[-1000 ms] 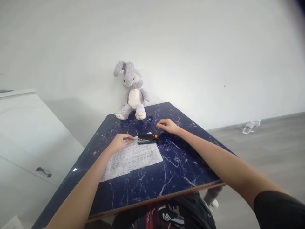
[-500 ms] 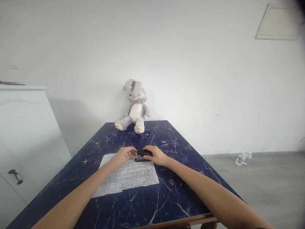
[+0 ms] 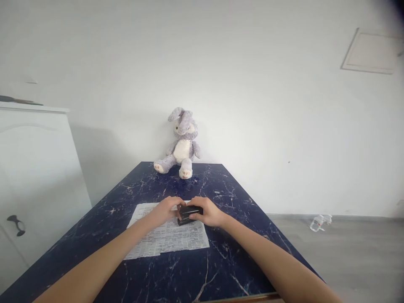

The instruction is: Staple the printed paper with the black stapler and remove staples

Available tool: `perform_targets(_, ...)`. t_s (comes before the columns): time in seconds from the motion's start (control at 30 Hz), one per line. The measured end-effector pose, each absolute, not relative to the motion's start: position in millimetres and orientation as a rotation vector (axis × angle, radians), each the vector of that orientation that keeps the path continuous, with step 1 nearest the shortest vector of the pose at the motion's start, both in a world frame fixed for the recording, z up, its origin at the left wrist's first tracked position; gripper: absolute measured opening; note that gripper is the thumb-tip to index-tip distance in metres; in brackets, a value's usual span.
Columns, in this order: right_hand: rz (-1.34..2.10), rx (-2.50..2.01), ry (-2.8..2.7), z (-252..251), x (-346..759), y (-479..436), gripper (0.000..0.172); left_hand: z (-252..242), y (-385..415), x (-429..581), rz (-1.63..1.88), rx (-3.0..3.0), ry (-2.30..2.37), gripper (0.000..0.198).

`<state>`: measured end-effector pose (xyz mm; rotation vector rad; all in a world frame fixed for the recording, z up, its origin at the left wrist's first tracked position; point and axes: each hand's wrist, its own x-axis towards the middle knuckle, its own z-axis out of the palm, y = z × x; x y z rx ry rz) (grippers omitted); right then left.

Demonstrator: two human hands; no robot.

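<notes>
Evidently the black stapler (image 3: pixel 188 211) is being managed from both ends, over the upper right part of the printed paper (image 3: pixel 176 240) on the dark blue worktop (image 3: pixel 233 256). The right hand (image 3: pixel 206 212) has its grip clamped around the rear of the stapler, thumb on the near side and fingers over the far side, a hold that probably keeps the body from twisting. The left hand (image 3: pixel 166 211) has its fingers bent at the front end; whether that grip is pinched on the stapler or merely rests against it, I cannot tell, though it looks placed to work at or steady the nose. Whether the stapler's base touches the paper is also unclear. The paper lies flat, a small step in its near edge suggesting more than one sheet. A plush rabbit (image 3: pixel 182 149) sits upright at the far end, well apart from the hands, perhaps put there to leave the middle free, while a small grey piece (image 3: pixel 216 192) lies beyond the right hand.
</notes>
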<state>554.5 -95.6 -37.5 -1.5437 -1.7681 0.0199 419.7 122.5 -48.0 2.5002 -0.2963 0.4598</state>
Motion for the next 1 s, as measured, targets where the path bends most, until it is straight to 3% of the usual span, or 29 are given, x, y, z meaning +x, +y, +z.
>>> perform_targets(0.9,0.008,-1.666,-1.713,-46.8,558.3,-94.5,0.028,-43.8,125.3,416.7,0.406,2.665,-0.331,0.015)
perform_targets(1.0,0.018,-1.672,-1.687,-45.0,558.8,-94.3,0.028,-44.7,126.6,417.4,0.442,2.64,-0.266,0.025)
